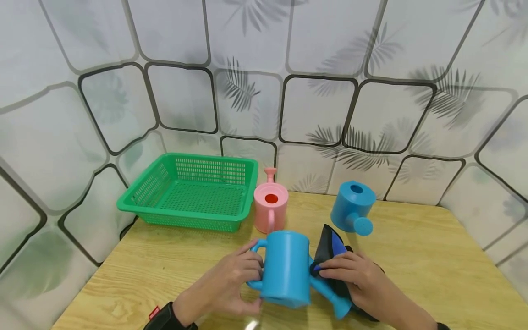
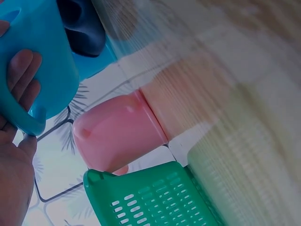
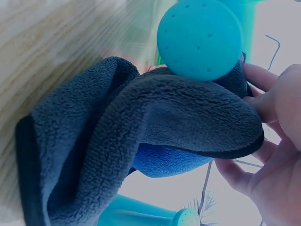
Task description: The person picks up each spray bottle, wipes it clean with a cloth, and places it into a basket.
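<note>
A blue watering can (image 1: 286, 268) is tilted over the table, its spout pointing down to the right. My left hand (image 1: 237, 275) grips its handle, with fingers through the loop in the left wrist view. In my right hand (image 1: 363, 279) is a dark grey and blue cloth (image 3: 174, 113), pinched between thumb and fingers and pressed at the base of the spout. The cloth hangs in folds beneath the perforated sprinkler head (image 3: 200, 40) in the right wrist view.
A pink watering can (image 1: 271, 208) stands behind the held one, beside a green plastic basket (image 1: 187, 220) at the back left. Another blue watering can (image 1: 352, 206) stands at the back right on the wooden table (image 1: 429, 256). A patterned curtain (image 1: 317, 110) closes off the back.
</note>
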Demonstrator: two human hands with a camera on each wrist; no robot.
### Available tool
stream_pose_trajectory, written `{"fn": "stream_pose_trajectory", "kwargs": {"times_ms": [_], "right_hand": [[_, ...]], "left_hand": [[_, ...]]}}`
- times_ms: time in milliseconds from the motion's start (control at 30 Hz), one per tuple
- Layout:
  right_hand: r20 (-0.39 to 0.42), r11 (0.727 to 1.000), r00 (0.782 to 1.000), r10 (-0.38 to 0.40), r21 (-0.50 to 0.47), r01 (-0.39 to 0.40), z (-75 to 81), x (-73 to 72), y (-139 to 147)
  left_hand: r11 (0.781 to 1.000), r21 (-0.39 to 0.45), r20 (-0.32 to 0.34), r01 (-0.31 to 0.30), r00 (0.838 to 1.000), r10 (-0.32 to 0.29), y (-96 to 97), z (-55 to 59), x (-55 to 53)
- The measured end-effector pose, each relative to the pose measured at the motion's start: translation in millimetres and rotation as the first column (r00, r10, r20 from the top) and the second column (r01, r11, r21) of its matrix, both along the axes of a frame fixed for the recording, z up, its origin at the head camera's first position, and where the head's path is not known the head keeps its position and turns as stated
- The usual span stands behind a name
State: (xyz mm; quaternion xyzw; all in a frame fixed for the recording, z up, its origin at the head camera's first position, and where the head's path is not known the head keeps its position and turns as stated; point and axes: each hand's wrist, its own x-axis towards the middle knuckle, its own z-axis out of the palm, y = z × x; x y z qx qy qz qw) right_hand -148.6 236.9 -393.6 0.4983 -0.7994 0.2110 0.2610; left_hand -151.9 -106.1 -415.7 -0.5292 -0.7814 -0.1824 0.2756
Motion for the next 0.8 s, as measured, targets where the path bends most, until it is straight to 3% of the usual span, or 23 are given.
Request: {"fn": "stream_pose_trajectory", "kwargs": {"times_ms": [167, 300, 533, 800], "right_hand": [[0.000, 0.999, 0.999, 0.037, 0.013, -0.037, -4.1, 5.5, 6.0], [-0.011, 0.997, 0.997, 0.072, 0.013, -0.072, -4.3, 9.2, 9.8], [-0.035, 0.985, 0.986, 0.165, -0.042, -0.166, -3.7, 11.6, 13.3], [-0.046, 0.983, 0.983, 0.178, -0.043, -0.180, -3.7, 12.7, 13.1]], "left_hand": [[1.000, 0.003, -0.012, -0.009, 1.000, 0.009, -1.9, -0.3, -2.0], [1.000, -0.001, 0.023, -0.013, 1.000, 0.013, -2.9, 1.2, -3.2], [1.000, -0.005, 0.031, -0.016, 0.999, 0.016, -6.0, 0.2, -3.8], [1.000, -0.005, 0.032, -0.028, 0.999, 0.029, -9.5, -1.2, -4.1]]}}
